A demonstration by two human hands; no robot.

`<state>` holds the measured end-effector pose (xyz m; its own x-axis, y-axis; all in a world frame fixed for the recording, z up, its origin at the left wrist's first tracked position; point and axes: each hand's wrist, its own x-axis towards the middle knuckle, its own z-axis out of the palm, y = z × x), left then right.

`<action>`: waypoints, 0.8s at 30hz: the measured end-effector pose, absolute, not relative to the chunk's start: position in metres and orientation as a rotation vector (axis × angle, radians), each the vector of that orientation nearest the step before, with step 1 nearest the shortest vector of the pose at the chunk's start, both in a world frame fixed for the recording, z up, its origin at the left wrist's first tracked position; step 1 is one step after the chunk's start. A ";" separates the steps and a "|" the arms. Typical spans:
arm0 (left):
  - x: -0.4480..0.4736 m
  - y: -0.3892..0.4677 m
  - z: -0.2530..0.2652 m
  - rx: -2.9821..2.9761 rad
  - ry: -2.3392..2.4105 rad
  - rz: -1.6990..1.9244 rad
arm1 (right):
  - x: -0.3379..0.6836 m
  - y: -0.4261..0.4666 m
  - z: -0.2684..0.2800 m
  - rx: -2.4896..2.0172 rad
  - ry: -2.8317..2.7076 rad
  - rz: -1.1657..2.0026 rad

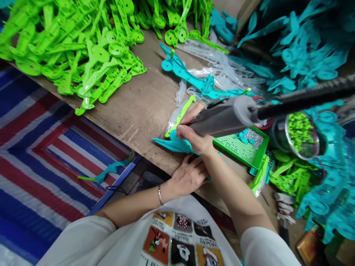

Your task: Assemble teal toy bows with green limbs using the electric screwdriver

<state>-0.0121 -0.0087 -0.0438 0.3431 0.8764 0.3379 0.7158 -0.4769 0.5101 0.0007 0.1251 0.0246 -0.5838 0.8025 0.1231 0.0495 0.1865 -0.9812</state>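
My right hand [198,138] is closed around a grey electric screwdriver [224,114], whose dark cord runs off to the right. The tool's tip is hidden behind my fingers. Beneath it lies a turquoise plastic part [174,145] with a pointed end, close to the table's front edge. A clear plastic strip with a green edge piece [181,115] stands out from this part. My left hand [190,173], with a bracelet at the wrist, has its fingers curled at the near side of the turquoise part; the fingertips are partly hidden.
Green plastic parts [91,59] are heaped at the back left. A long turquoise part [199,81] lies by clear strips [230,70]. On the right are a green tray [253,157] with screws, a jar [302,136] and turquoise heaps [330,159]. Striped sheeting [41,147] hangs left.
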 end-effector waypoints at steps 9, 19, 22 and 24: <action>-0.014 -0.008 -0.047 2.354 1.446 0.882 | -0.013 0.126 0.025 -0.685 -1.639 1.457; -0.017 -0.005 -0.036 2.359 1.396 0.905 | 0.136 0.101 0.067 -1.026 -1.346 1.142; -0.016 -0.005 -0.039 2.418 1.413 0.907 | 0.186 0.092 0.062 -1.060 -1.313 1.078; -0.012 -0.010 -0.038 2.440 1.444 0.968 | 0.205 0.089 0.053 -1.087 -1.294 1.048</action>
<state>-0.0118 -0.0101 -0.0381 0.3303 0.8277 0.4537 0.7341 -0.5274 0.4276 0.2052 0.0892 0.0535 0.0143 0.9816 0.1903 0.0184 0.1900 -0.9816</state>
